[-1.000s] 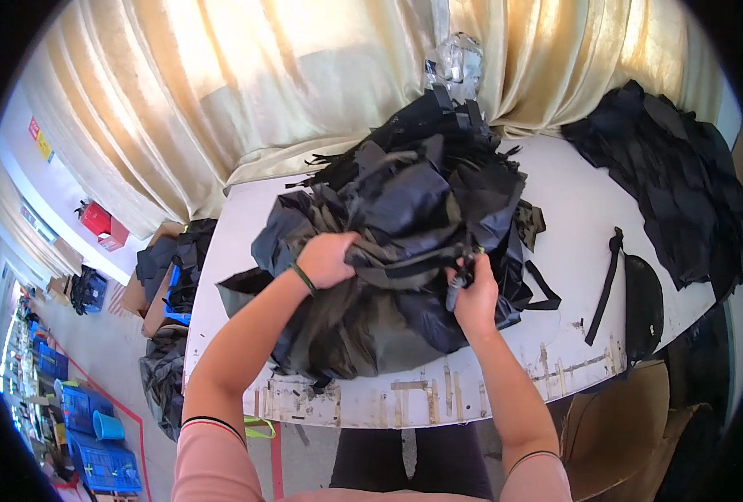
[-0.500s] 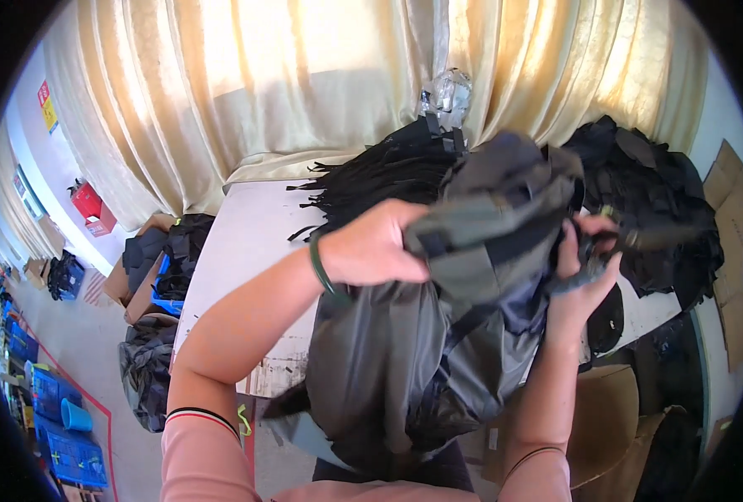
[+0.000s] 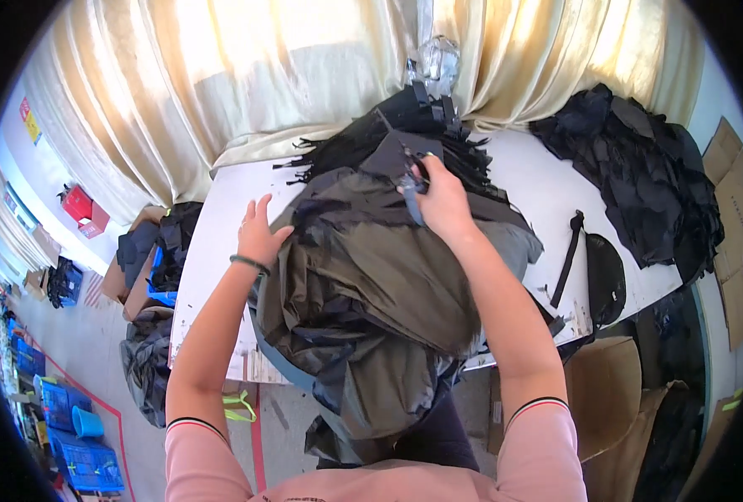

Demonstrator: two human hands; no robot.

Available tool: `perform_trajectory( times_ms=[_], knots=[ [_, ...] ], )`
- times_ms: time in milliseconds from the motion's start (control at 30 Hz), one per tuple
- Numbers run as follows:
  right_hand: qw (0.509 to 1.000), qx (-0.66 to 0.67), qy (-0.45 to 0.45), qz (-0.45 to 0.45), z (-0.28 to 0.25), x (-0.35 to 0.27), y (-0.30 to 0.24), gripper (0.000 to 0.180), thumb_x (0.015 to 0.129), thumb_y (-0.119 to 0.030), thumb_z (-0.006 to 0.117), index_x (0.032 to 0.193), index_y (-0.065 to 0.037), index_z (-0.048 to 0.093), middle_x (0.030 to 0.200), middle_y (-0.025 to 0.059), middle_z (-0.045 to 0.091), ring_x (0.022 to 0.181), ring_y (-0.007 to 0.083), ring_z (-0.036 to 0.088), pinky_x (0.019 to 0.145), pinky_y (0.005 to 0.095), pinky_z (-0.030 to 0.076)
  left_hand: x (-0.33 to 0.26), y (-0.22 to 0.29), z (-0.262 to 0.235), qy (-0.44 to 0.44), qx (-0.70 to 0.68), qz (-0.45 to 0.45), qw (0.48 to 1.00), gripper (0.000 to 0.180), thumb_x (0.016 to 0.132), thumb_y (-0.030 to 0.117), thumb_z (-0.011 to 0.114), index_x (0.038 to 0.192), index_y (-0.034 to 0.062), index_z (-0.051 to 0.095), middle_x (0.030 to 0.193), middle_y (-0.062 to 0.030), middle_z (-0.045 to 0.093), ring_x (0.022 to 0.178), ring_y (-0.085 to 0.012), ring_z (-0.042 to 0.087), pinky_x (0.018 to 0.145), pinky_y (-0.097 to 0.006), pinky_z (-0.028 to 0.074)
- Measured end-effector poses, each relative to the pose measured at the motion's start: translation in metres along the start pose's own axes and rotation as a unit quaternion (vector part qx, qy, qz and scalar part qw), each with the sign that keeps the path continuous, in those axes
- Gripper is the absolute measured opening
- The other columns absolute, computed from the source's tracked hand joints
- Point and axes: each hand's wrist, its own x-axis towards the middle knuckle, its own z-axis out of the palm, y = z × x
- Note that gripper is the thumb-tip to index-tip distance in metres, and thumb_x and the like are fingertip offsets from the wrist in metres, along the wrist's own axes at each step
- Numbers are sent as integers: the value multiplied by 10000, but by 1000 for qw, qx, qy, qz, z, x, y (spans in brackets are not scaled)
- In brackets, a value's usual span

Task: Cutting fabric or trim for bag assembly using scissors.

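Note:
A large, crumpled dark olive-grey fabric piece (image 3: pixel 371 259), like a sewn bag body, lies over the table's front edge and hangs toward my lap. My left hand (image 3: pixel 260 238) is at its left side with fingers spread; the thumb is by the cloth and nothing is in its grip. At the far side of the fabric, my right hand (image 3: pixel 444 201) is closed around dark-handled scissors (image 3: pixel 413 163), their blades pointing away and to the left. Something grey is wrapped about the handles. Behind lies a heap of black straps (image 3: pixel 346 138) with loose ends.
On the white table (image 3: pixel 221 226), a pile of black fabric pieces (image 3: pixel 631 167) sits at the far right, near a small black pouch (image 3: pixel 606 276) with a strap. Open cardboard boxes (image 3: pixel 610 389) stand below right. Left are a blue crate (image 3: pixel 162 280) and dark bags (image 3: pixel 147 360).
The bag fabric was lifted and bunched between my hands; now it is spread lower on the table. My left hand has let go and moved left. My right hand moved left with the scissors.

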Motion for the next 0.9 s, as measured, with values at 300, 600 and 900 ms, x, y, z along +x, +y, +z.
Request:
perform_trajectory(
  times_ms=[300, 600, 900],
  knots=[
    [997, 27, 1, 75, -101, -144, 29, 355, 735, -193, 773, 930, -33, 524, 826, 155, 659, 779, 372, 632, 693, 431, 489, -211, 150, -41, -295, -103, 407, 858, 911, 673, 533, 736, 1436, 206, 364, 1516, -219, 191, 1407, -407, 173, 1043, -700, 103],
    [973, 124, 98, 165, -70, -222, 72, 450, 727, -113, 812, 1040, 17, 517, 939, 100, 656, 777, 196, 621, 729, 309, 498, -178, 87, 39, -213, 208, 418, 858, 490, 846, 177, 484, 1336, 204, 477, 1383, -85, 455, 1290, -288, 428, 912, -488, 422],
    [993, 19, 77, 90, -45, -172, 63, 462, 720, -208, 807, 1028, -12, 524, 855, 142, 658, 743, 362, 640, 691, 399, 496, -72, 44, 24, -272, 381, 220, 856, 554, 730, 126, 628, 1272, 227, 584, 1362, -68, 508, 1301, -265, 410, 1068, -650, 194]
  ],
)
